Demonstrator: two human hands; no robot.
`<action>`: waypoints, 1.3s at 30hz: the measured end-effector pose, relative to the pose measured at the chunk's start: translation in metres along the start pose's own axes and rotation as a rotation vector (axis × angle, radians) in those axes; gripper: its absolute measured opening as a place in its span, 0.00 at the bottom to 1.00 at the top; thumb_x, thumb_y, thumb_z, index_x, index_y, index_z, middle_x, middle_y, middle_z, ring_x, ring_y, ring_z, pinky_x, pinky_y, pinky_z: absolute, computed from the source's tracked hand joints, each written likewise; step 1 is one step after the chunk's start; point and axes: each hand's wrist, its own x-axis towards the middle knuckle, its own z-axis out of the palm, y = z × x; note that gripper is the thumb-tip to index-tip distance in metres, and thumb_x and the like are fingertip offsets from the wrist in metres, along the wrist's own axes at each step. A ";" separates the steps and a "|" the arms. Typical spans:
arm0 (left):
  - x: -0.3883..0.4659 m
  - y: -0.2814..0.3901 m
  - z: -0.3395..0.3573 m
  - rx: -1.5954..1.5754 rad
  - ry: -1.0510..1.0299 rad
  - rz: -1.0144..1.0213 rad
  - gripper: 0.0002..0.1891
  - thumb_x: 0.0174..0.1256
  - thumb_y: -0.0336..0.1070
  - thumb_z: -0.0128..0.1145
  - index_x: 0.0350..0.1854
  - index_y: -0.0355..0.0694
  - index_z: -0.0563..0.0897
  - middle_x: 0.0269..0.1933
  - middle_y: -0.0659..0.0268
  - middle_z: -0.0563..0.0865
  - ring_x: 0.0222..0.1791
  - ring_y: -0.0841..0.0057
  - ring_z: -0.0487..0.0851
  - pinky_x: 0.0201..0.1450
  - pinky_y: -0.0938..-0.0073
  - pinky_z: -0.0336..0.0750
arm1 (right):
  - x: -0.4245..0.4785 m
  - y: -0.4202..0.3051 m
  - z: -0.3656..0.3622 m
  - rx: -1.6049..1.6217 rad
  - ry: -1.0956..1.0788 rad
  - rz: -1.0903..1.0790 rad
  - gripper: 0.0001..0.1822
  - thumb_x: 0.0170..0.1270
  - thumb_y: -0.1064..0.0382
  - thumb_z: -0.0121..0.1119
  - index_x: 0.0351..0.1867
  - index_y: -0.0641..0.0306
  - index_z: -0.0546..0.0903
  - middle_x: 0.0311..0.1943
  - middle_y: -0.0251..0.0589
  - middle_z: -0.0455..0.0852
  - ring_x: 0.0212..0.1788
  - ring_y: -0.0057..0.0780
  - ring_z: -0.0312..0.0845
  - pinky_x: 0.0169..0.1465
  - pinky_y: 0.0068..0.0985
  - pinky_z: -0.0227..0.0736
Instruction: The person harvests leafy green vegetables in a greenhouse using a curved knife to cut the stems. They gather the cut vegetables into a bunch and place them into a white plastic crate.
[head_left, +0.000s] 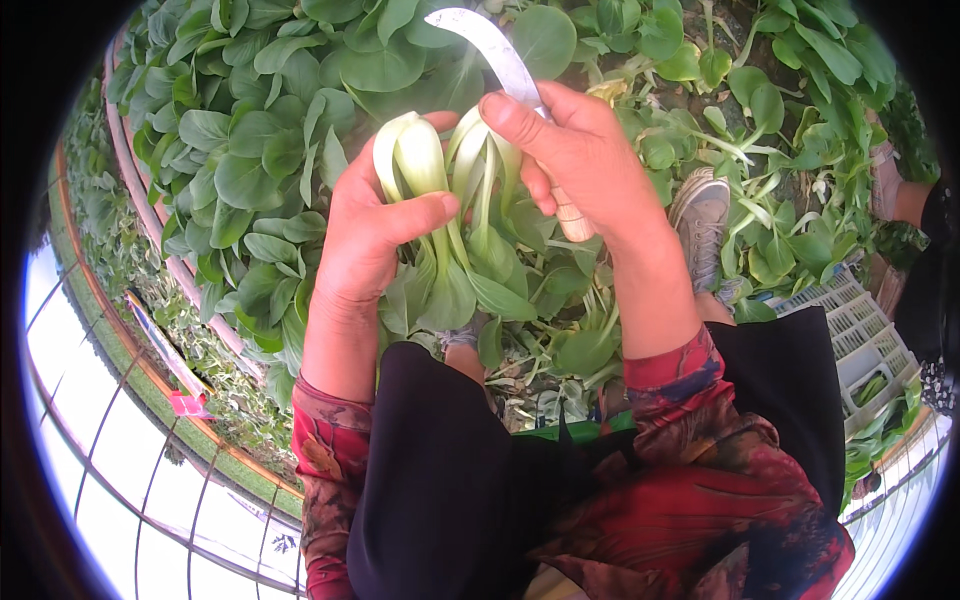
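My left hand (375, 202) grips a head of bok choy (421, 154), its pale cut base up and its green leaves hanging down. In my right hand (574, 150) is a sickle-shaped knife (491, 49) with a curved steel blade and a wooden handle (571, 214). The blade points up and left, away from the bok choy. Beside the head, pale stalks (469, 146) bend over near my right thumb; whether that thumb presses on them I cannot tell. The fingers of my left hand behind the plant are mostly hidden.
Standing bok choy plants (255, 150) fill the bed ahead and left. Discarded leaves (772, 217) litter the soil at right, near my shoe (703, 217). A white plastic crate (862, 322) stands at my right, close to another person's leg (911, 202). A pinkish pipe (135, 172) runs along the left.
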 end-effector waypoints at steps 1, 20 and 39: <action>0.000 0.001 -0.001 -0.072 -0.014 -0.062 0.30 0.48 0.25 0.62 0.59 0.32 0.73 0.46 0.60 0.84 0.45 0.73 0.83 0.49 0.71 0.79 | 0.003 -0.002 -0.009 -0.003 -0.063 0.104 0.17 0.58 0.56 0.69 0.42 0.65 0.81 0.25 0.29 0.80 0.14 0.10 0.65 0.17 0.12 0.59; 0.008 -0.028 0.001 -0.459 -0.308 -0.184 0.35 0.46 0.25 0.66 0.62 0.32 0.69 0.52 0.58 0.82 0.52 0.62 0.82 0.59 0.61 0.75 | -0.012 -0.017 -0.028 -0.286 0.126 0.000 0.16 0.48 0.65 0.75 0.27 0.58 0.74 0.18 0.21 0.70 0.17 0.07 0.58 0.18 0.12 0.52; 0.002 -0.020 -0.185 0.591 0.573 -0.036 0.39 0.39 0.27 0.64 0.63 0.35 0.72 0.50 0.55 0.83 0.48 0.68 0.82 0.55 0.73 0.73 | 0.023 0.075 0.078 -0.676 -0.263 -0.186 0.15 0.69 0.57 0.50 0.49 0.65 0.73 0.50 0.55 0.77 0.46 0.54 0.76 0.49 0.39 0.71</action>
